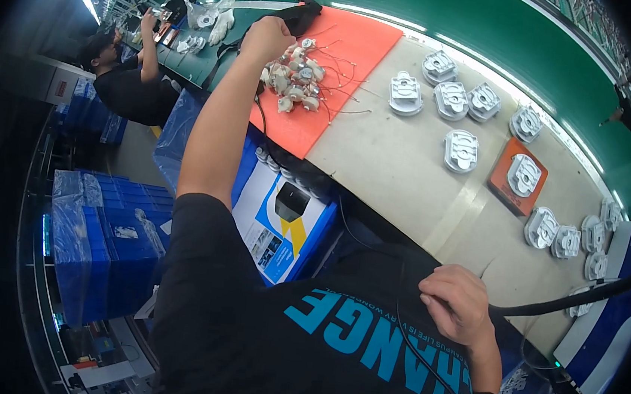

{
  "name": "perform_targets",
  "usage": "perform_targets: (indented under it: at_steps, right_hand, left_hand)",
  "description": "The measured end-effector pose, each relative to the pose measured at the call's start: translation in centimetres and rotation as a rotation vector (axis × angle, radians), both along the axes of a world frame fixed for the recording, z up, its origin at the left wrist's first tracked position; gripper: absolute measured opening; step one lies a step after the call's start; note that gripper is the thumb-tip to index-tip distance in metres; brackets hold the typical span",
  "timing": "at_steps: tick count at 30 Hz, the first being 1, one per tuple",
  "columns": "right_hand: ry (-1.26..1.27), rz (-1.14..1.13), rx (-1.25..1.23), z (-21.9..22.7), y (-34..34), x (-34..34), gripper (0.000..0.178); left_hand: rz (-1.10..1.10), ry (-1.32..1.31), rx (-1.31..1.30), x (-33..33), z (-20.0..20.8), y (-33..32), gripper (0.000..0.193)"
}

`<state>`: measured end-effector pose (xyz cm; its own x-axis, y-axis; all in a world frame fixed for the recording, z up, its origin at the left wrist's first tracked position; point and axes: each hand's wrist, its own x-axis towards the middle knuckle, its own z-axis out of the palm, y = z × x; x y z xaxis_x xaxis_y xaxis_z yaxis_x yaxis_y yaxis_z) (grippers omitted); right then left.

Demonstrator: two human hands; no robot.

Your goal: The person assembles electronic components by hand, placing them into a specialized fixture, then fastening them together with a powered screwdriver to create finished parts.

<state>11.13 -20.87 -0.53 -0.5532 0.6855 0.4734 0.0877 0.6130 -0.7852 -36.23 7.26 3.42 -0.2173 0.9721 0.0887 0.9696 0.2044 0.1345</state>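
Observation:
My left arm reaches far out to the orange mat [378, 41]. My left hand [267, 39] is closed at the left edge of a pile of small whitish motors with thin wires [296, 75]. Its fingertips are turned away, so what they hold, if anything, is hidden. A black cloth-like thing [299, 19] lies just beyond it. Close to my body, over the table's near edge, my right hand [458, 303] has its fingers curled and pressed together. Whatever may be in that pinch is too small to make out.
White plastic housings [461, 150] stand in groups on the pale table [400, 174], one on a brown-orange square block [504, 168]. A black cable [569, 300] crosses at right. Blue crates [112, 247] stand lower left. Another person [134, 80] works at the bench farther left.

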Motion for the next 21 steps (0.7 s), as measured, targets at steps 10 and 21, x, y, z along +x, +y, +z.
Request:
perform_targets:
  at_steps: [10,21]
  right_hand:
    - [-0.077,-0.026,-0.075,-0.1,0.3,-1.6,0.026]
    - [-0.067,-0.056,-0.084,-0.5,1.6,-2.1,0.023]
  left_hand:
    - [0.012,0.152,-0.224,0.7,-3.7,7.1,0.054]
    - [-0.032,0.159,-0.411,1.1,-2.5,8.9,0.034]
